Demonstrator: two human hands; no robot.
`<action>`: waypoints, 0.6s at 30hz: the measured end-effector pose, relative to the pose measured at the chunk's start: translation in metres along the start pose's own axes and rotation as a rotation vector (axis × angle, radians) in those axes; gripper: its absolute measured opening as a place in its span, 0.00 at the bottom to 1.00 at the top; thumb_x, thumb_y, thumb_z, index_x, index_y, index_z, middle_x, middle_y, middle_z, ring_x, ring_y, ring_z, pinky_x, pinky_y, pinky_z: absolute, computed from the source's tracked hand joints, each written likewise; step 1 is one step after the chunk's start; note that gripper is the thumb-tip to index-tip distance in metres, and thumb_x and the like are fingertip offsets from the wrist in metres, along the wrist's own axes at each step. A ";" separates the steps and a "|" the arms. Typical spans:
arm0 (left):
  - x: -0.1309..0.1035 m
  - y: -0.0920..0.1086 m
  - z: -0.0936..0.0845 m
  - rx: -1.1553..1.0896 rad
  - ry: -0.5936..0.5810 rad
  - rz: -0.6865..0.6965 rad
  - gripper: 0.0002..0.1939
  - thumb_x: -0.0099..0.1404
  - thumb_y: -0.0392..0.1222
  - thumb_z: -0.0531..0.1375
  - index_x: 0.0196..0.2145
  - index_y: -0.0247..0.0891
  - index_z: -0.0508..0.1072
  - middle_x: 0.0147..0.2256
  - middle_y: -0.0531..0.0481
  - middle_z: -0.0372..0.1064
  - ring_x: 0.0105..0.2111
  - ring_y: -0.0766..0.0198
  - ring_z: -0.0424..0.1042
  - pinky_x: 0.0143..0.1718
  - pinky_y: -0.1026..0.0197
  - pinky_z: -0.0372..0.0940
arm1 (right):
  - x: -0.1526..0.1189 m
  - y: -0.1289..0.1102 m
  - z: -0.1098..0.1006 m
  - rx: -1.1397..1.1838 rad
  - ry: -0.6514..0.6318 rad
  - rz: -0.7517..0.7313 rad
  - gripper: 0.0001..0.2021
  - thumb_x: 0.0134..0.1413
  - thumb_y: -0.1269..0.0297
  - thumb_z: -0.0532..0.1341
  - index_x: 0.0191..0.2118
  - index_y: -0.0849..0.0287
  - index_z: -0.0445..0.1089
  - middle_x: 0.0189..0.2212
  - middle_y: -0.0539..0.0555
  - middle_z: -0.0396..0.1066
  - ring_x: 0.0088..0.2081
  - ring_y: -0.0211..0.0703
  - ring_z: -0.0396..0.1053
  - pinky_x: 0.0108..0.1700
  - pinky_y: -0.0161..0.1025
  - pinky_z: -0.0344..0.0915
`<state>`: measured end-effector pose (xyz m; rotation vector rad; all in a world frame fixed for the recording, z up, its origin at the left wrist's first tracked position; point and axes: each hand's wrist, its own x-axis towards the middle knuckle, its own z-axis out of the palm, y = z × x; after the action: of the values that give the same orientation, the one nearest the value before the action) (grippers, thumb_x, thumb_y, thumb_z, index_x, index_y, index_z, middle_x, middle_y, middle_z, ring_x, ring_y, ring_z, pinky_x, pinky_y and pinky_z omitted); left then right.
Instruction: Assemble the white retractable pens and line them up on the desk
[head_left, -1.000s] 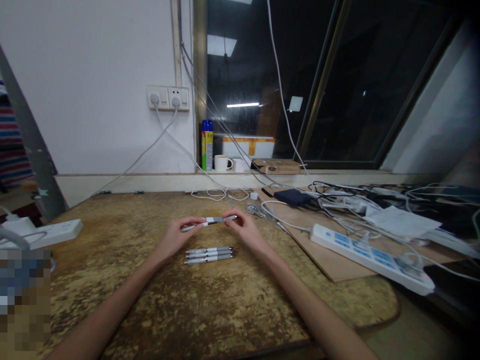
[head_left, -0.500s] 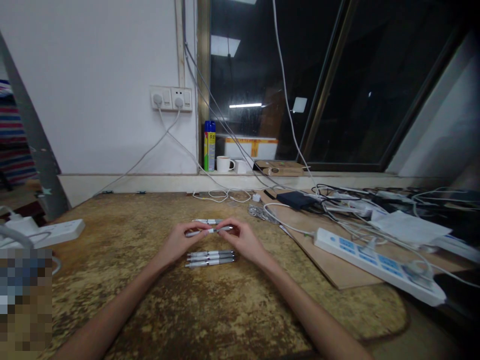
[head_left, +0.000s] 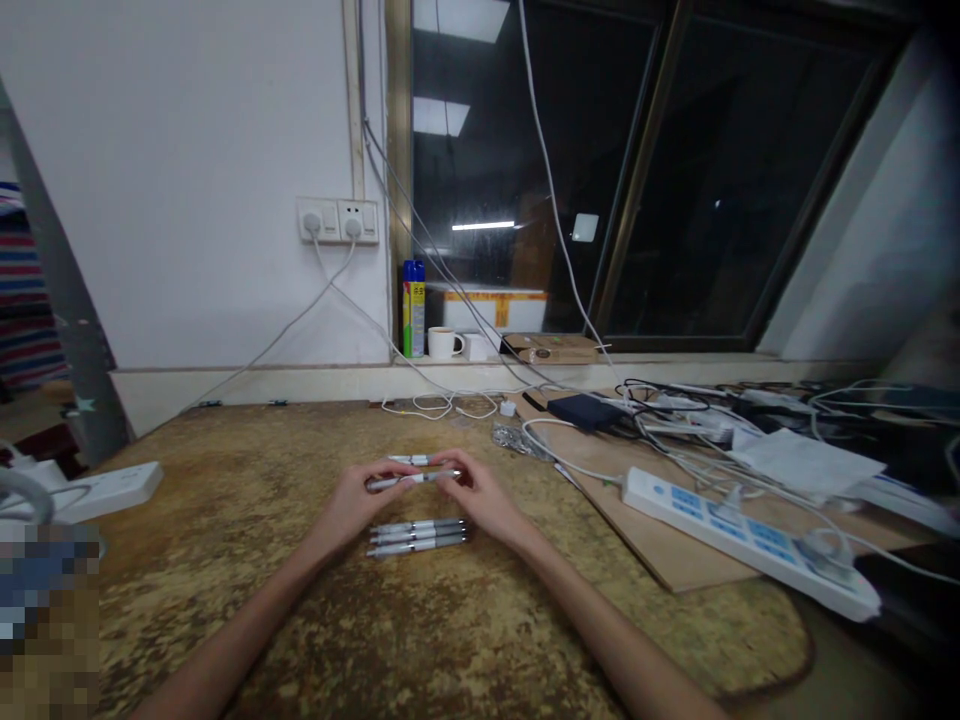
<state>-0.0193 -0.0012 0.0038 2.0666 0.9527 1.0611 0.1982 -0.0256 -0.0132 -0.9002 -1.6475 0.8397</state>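
Note:
Between my two hands a grey and white pen (head_left: 414,480) is held level, pointing left and right. My left hand (head_left: 365,495) pinches its left part between thumb and fingers. My right hand (head_left: 469,488) has its fingers closed around the right part. Just behind the held pen, another pen (head_left: 409,460) lies on the table, partly hidden by my fingers. Nearer to me, a small group of similar pens (head_left: 418,538) lies side by side on the worn wooden table (head_left: 360,630).
At the right, a white power strip (head_left: 750,540) and tangled cables lie on a brown board (head_left: 675,572). A second power strip (head_left: 120,490) is at the left. On the window sill stand a spray can (head_left: 413,310), a white mug (head_left: 444,343) and a flat cardboard box (head_left: 551,348).
The camera view has tilted up slightly, so the scene sits lower. Both hands keep hold of the pen, its right end now a little higher than its left. The lying pens stay in place.

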 end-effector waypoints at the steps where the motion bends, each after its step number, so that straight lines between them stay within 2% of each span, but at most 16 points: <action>1: 0.000 0.000 -0.001 -0.003 -0.005 0.000 0.15 0.64 0.51 0.63 0.43 0.40 0.81 0.44 0.46 0.79 0.45 0.54 0.77 0.51 0.56 0.68 | 0.000 0.000 0.000 0.011 -0.014 0.011 0.13 0.60 0.56 0.60 0.46 0.57 0.70 0.27 0.47 0.68 0.28 0.37 0.65 0.32 0.34 0.60; 3: 0.000 0.001 -0.001 -0.008 -0.011 0.006 0.15 0.64 0.51 0.64 0.42 0.40 0.82 0.44 0.46 0.79 0.45 0.54 0.77 0.51 0.56 0.68 | 0.000 -0.001 0.000 0.040 -0.056 0.069 0.15 0.64 0.53 0.55 0.46 0.58 0.69 0.20 0.44 0.62 0.22 0.36 0.58 0.26 0.33 0.55; 5: 0.001 0.002 -0.002 -0.006 -0.011 0.012 0.14 0.63 0.51 0.64 0.42 0.41 0.82 0.44 0.46 0.79 0.45 0.54 0.77 0.50 0.57 0.68 | 0.000 0.000 0.001 0.035 -0.071 0.109 0.18 0.66 0.50 0.51 0.44 0.58 0.70 0.16 0.43 0.57 0.19 0.36 0.53 0.24 0.34 0.51; 9: 0.001 0.003 -0.002 0.004 -0.019 0.006 0.14 0.64 0.50 0.63 0.42 0.40 0.81 0.44 0.47 0.79 0.45 0.55 0.77 0.50 0.57 0.67 | 0.000 -0.001 0.002 -0.003 -0.020 0.012 0.13 0.62 0.55 0.57 0.44 0.57 0.71 0.25 0.46 0.64 0.27 0.37 0.61 0.31 0.34 0.57; 11: 0.001 0.003 -0.002 -0.002 -0.026 0.011 0.14 0.63 0.50 0.64 0.42 0.40 0.81 0.43 0.46 0.80 0.45 0.55 0.77 0.50 0.58 0.68 | 0.000 -0.001 0.002 0.022 -0.035 0.018 0.13 0.61 0.55 0.58 0.46 0.57 0.70 0.24 0.45 0.63 0.26 0.36 0.60 0.30 0.33 0.56; 14: 0.001 0.002 0.000 -0.015 -0.043 0.023 0.15 0.63 0.51 0.64 0.41 0.39 0.81 0.43 0.46 0.79 0.45 0.55 0.76 0.50 0.58 0.68 | -0.001 -0.001 0.001 0.041 -0.083 0.115 0.18 0.66 0.51 0.51 0.46 0.58 0.69 0.16 0.42 0.57 0.18 0.36 0.52 0.24 0.33 0.49; 16: 0.001 0.001 0.001 -0.012 -0.037 0.017 0.15 0.63 0.52 0.64 0.42 0.39 0.81 0.44 0.46 0.79 0.45 0.55 0.76 0.50 0.57 0.68 | -0.001 -0.002 -0.001 0.013 -0.063 0.107 0.18 0.66 0.51 0.50 0.44 0.58 0.70 0.17 0.44 0.60 0.20 0.36 0.55 0.25 0.34 0.51; 18: 0.002 -0.001 0.002 -0.005 -0.018 0.008 0.16 0.64 0.53 0.63 0.42 0.39 0.81 0.43 0.46 0.79 0.45 0.54 0.76 0.51 0.56 0.68 | 0.000 -0.004 -0.003 -0.012 -0.026 0.039 0.15 0.63 0.54 0.55 0.44 0.58 0.71 0.23 0.46 0.65 0.25 0.37 0.61 0.30 0.34 0.56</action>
<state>-0.0172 0.0003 0.0032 2.0738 0.9331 1.0460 0.2004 -0.0271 -0.0091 -0.9354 -1.6637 0.8724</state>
